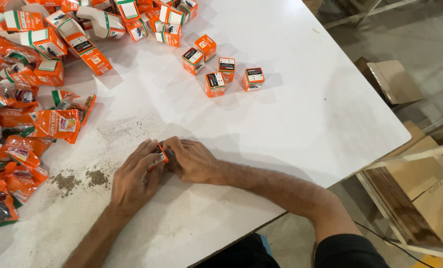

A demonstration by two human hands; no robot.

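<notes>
A small orange carton (pixel 159 156) rests on the white table (pixel 306 114), and both my hands are closed around it. My left hand (pixel 134 176) covers its left side, with the fingertips on the box. From the right, my right hand (pixel 191 160) grips it, fingers curled over the top. Most of the carton is hidden between the hands. Several closed orange cartons (pixel 215 83) stand upright in a loose group farther back on the table.
A heap of orange foil pouches (pixel 13 149) fills the left edge. Flat unfolded cartons (pixel 82 30) pile at the back left. Brown powder (pixel 82 179) is spilled near my left hand. Cardboard boxes (pixel 392 79) and a wooden frame (pixel 410 198) stand beyond the table's right edge.
</notes>
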